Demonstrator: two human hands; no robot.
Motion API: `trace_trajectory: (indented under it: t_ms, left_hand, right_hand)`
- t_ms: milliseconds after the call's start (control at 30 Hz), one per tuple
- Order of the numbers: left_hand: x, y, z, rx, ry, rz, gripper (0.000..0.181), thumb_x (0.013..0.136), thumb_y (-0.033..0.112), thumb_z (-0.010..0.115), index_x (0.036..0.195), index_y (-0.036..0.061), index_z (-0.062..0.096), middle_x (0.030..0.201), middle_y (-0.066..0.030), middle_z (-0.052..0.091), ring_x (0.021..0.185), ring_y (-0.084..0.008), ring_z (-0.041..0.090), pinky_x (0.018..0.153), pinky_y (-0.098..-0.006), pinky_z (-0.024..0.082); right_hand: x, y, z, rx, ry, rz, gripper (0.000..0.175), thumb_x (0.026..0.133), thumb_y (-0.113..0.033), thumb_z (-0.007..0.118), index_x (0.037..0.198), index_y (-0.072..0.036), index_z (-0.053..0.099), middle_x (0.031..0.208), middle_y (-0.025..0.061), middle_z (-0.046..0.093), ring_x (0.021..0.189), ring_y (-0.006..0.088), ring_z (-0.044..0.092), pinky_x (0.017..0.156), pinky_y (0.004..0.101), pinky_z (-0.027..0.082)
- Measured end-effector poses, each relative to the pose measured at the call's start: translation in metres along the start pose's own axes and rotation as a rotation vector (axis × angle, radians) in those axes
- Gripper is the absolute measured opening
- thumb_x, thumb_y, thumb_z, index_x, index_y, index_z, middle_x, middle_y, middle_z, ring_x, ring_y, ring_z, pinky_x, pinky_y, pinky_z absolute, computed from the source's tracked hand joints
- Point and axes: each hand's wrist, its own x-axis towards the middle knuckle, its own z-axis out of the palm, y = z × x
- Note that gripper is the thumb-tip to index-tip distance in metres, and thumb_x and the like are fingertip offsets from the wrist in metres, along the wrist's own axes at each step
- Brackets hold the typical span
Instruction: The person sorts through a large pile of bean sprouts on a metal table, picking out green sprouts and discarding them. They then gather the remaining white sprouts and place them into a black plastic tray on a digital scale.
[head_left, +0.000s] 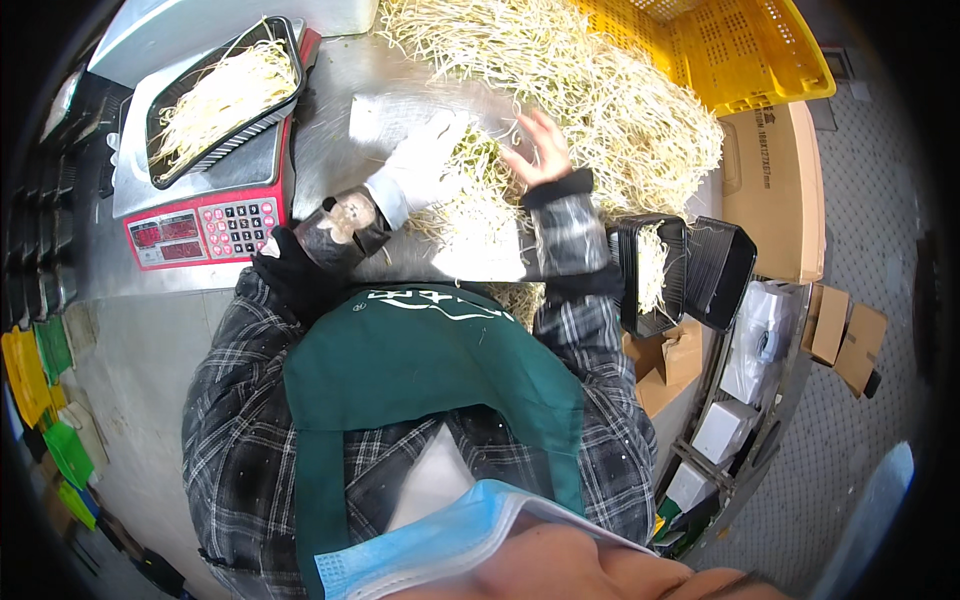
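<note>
My left hand (431, 161), in a white glove, lies against the left side of a small heap of bean sprouts (484, 214) on the steel table. Glare hides much of its fingers, so its grip is unclear. Across the heap, my bare right hand (541, 146) has thumb and fingers spread, with a stray sprout near the fingertips. Behind it spreads a large pile of bean sprouts (637, 120). To the left, a black plastic tray (217, 161) filled with sprouts sits tilted on a red digital scale (202, 229), whose display is lit.
A yellow perforated crate (750, 56) stands behind the large pile. At the right are a black tray holding some sprouts (652, 277), stacked black trays (721, 274) and a cardboard box (776, 191). A white foam box (225, 34) is behind the scale.
</note>
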Motion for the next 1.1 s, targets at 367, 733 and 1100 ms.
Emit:
trace_trajectory:
  t_ms: [367, 733, 1100]
  left_hand:
    - [-0.055, 0.039, -0.045, 0.133, -0.271, -0.133, 0.099, 0.050, 0.017, 0.077, 0.132, 0.0071, 0.025, 0.133, -0.0168, 0.025, 0.121, -0.0327, 0.027, 0.098, -0.0432, 0.027]
    - [-0.044, 0.024, -0.030, -0.038, -0.158, 0.144, 0.045, 0.068, 0.013, 0.064, 0.112, 0.0139, 0.054, 0.092, -0.0090, 0.058, 0.083, -0.0263, 0.054, 0.072, -0.0352, 0.043]
    - [-0.061, 0.027, -0.061, 0.053, -0.409, -0.114, 0.086, 0.057, 0.024, 0.075, 0.129, 0.0081, 0.031, 0.126, -0.0180, 0.036, 0.116, -0.0344, 0.034, 0.098, -0.0393, 0.028]
  right_hand:
    - [-0.090, -0.019, 0.008, 0.017, -0.142, -0.103, 0.079, 0.054, -0.034, 0.074, 0.116, 0.003, 0.043, 0.115, 0.0239, 0.046, 0.103, 0.0398, 0.046, 0.090, 0.0467, 0.035]
    - [-0.048, -0.015, -0.027, 0.209, -0.123, -0.176, 0.045, 0.060, -0.019, 0.073, 0.097, 0.001, 0.059, 0.092, 0.0180, 0.059, 0.085, 0.0298, 0.058, 0.077, 0.0339, 0.046]
    - [-0.078, 0.029, 0.002, -0.050, -0.052, 0.002, 0.050, 0.063, -0.029, 0.069, 0.102, 0.000, 0.056, 0.107, 0.0270, 0.051, 0.098, 0.0384, 0.050, 0.084, 0.0416, 0.042]
